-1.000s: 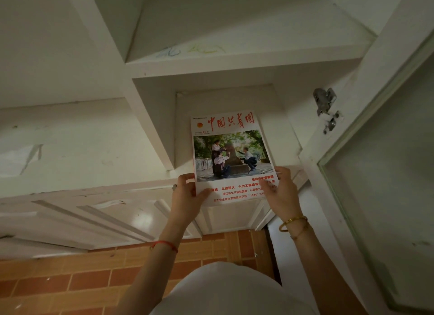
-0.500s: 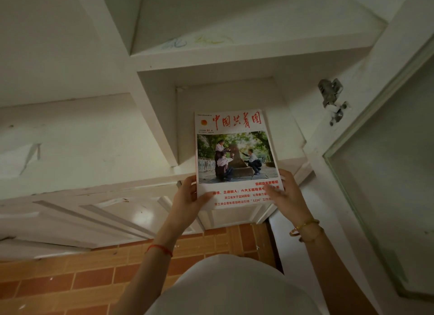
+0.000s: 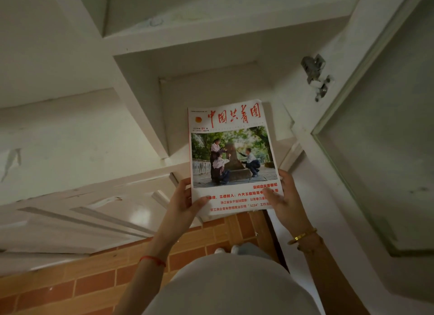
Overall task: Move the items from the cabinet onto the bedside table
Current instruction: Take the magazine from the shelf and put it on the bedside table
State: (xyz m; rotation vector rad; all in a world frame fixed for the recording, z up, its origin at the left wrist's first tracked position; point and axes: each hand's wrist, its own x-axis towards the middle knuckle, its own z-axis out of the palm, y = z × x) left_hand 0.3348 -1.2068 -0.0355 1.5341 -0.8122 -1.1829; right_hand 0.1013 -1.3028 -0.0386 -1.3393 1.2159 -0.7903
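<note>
Held the magazine (image 3: 231, 157) face up by its near corners, in front of the open white cabinet (image 3: 211, 45): left grip (image 3: 185, 203) and right grip (image 3: 285, 198) each clamped thumb-over-cover. Stood above the brick-patterned floor (image 3: 98, 274), beside the open door (image 3: 375, 150).

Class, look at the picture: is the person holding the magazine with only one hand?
No. Both the left hand and the right hand grip the magazine at its lower corners, in front of the open cabinet.

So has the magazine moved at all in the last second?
Yes. The magazine has come slightly out of the cabinet toward the person; more of it overhangs the shelf edge, held in both hands.
</note>
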